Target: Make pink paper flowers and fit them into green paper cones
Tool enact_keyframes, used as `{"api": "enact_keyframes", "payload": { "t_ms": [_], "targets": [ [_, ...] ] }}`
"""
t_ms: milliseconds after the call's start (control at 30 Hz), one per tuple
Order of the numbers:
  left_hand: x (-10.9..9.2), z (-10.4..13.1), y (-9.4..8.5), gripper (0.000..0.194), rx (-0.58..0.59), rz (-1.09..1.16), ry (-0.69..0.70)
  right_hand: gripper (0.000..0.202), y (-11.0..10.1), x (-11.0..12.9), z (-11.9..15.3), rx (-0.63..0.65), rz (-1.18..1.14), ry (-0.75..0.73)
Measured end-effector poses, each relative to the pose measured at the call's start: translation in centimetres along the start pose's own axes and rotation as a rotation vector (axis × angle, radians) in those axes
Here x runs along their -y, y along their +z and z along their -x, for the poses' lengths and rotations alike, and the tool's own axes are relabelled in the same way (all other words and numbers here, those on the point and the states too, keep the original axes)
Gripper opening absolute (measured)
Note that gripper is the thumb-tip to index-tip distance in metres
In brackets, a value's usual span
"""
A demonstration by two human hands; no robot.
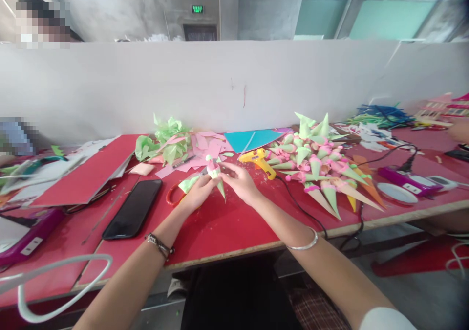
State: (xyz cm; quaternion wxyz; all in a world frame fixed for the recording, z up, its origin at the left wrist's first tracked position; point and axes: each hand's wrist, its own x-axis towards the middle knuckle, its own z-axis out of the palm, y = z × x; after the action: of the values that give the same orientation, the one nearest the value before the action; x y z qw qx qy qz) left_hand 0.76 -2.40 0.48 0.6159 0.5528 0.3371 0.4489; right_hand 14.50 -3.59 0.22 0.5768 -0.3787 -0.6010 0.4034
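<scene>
A small light-green paper cone (221,191) with a pink and white top points tip-down over the red table. My left hand (201,193) is closed round its left side. From the right, the thumb and forefinger of my right hand (240,183) pinch the cone near its top. Scissors with red handles (171,196) lie partly hidden behind my left hand, beside a folded piece of green paper (188,183). To the right of my hands rests a yellow hot glue gun (258,161).
Many finished-looking paper cones (318,161) are heaped right. Behind my hands lie pink paper scraps (205,146), crumpled green paper (170,142) and a teal sheet (252,139). A black phone (134,210) is left; purple power strips (408,181) stand at both sides. A white partition (234,85) closes the back.
</scene>
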Motion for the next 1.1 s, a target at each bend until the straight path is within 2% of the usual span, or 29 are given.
{"api": "enact_keyframes", "payload": {
  "t_ms": [133, 233, 400, 500, 600, 767, 900, 1100],
  "targets": [
    [-0.2, 0.1, -0.1, 0.013, 0.086, -0.235, 0.131, 0.034, 0.0, 0.5, 0.1, -0.002, 0.006, 0.016],
    [0.2, -0.2, -0.4, 0.017, 0.050, -0.302, 0.142, 0.029, -0.1, 0.9, 0.2, -0.035, 0.023, 0.029],
    [1.1, -0.6, -0.8, 0.022, -0.030, -0.169, 0.078, 0.023, -0.2, 0.5, 0.0, -0.067, -0.033, -0.004],
    [1.1, -0.5, -0.6, 0.022, -0.045, -0.127, 0.026, 0.019, -0.3, 0.2, -0.1, -0.090, -0.097, 0.034],
    [0.9, -0.4, -0.5, 0.023, -0.043, -0.132, -0.001, 0.018, -0.4, 0.4, -0.1, -0.145, -0.060, 0.079],
    [0.5, -0.1, -0.1, 0.028, -0.031, -0.132, -0.017, 0.021, -0.6, 0.4, -0.1, -0.184, 0.066, -0.008],
    [0.0, 0.1, 0.4, 0.031, -0.043, -0.098, -0.047, 0.024, -0.7, 0.4, -0.3, -0.193, -0.040, -0.006],
    [0.4, -0.1, 0.0, 0.030, 0.000, -0.132, -0.054, 0.012, -0.5, 0.8, -0.1, -0.182, -0.083, -0.036]
  ]
}}
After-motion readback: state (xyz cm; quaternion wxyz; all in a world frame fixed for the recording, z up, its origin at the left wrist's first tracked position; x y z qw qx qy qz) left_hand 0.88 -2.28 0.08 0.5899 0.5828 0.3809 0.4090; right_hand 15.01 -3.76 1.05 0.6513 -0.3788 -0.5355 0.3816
